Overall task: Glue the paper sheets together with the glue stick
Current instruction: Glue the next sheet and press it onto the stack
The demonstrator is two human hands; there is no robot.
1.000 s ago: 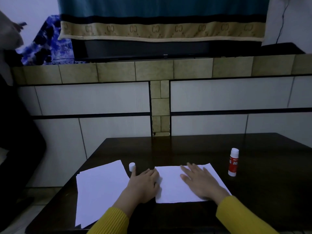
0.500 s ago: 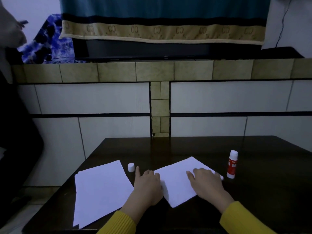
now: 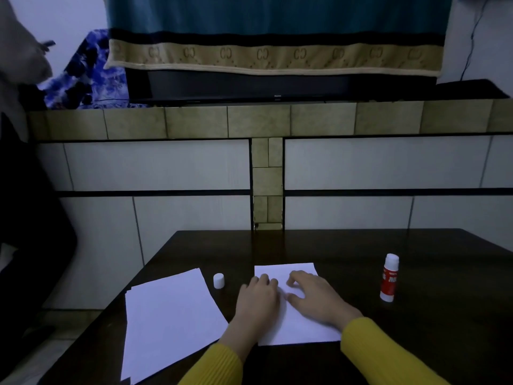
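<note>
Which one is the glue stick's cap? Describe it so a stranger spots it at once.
On the dark table, look left of the sheet under both hands, just past the far right corner of the paper stack. The cap stands there alone: a small white cylinder, unlike the taller red-labelled glue stick far right.

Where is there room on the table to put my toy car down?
The dark wooden table is bare behind the small white cap and right of the red-and-white glue stick. It is crowded in front: the white paper stack and the white sheet under the left hand and right hand.
</note>
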